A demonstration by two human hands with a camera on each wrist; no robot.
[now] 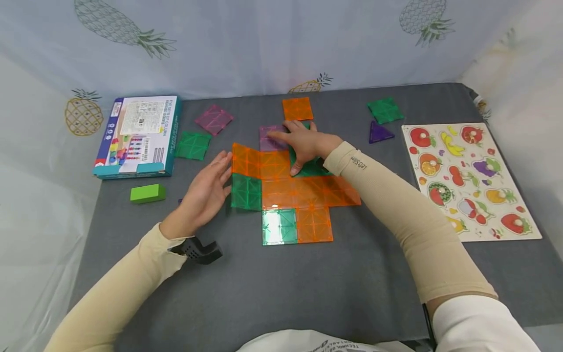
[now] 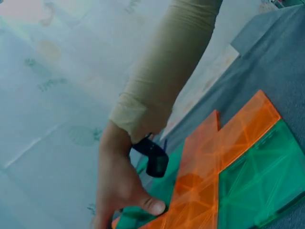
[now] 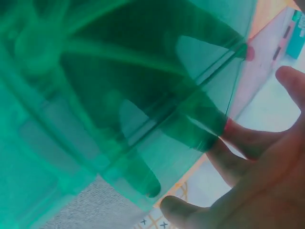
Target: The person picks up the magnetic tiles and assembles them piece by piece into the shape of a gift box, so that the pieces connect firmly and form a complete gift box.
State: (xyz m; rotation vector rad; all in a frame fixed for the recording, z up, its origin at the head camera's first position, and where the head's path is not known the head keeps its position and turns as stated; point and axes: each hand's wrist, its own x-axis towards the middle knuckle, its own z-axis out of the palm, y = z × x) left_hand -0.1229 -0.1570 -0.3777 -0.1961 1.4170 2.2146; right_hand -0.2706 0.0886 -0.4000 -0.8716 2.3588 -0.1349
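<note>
A connected patch of translucent square tiles lies mid-table, with orange tiles across its middle and a pale green tile along the front. My left hand has its fingers extended beside an orange tile and a green tile at the left edge. My right hand reaches over the back with fingers spread, touching a green tile partly hidden beneath it. That green tile fills much of the right wrist view, fingertips at its edge. A purple tile lies by the right fingers.
A loose orange tile lies behind the patch. Left stand a boxed set, a light-green block, a magenta tile and a green tile. Right are a green tile, a violet triangle and a fruit board.
</note>
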